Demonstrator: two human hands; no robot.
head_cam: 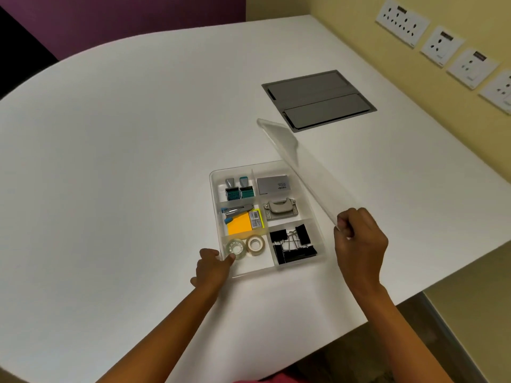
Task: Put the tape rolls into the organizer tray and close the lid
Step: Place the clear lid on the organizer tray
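Observation:
A clear organizer tray (214,186) sits on the white table. Two tape rolls lie side by side in its near-left compartment: a clear roll (235,246) and a tan roll (255,243). My left hand (213,268) rests on the tray's near-left corner, its thumb touching the clear roll. My right hand (359,241) grips the near end of the clear lid (298,167), which is raised and tilted above the tray's right side.
Other compartments hold stamps (238,189), a grey box (273,184), a hole punch (279,209), a stapler with sticky notes (243,223) and black binder clips (294,246). A grey cable hatch (318,99) is set in the table beyond. The table edge runs along the right.

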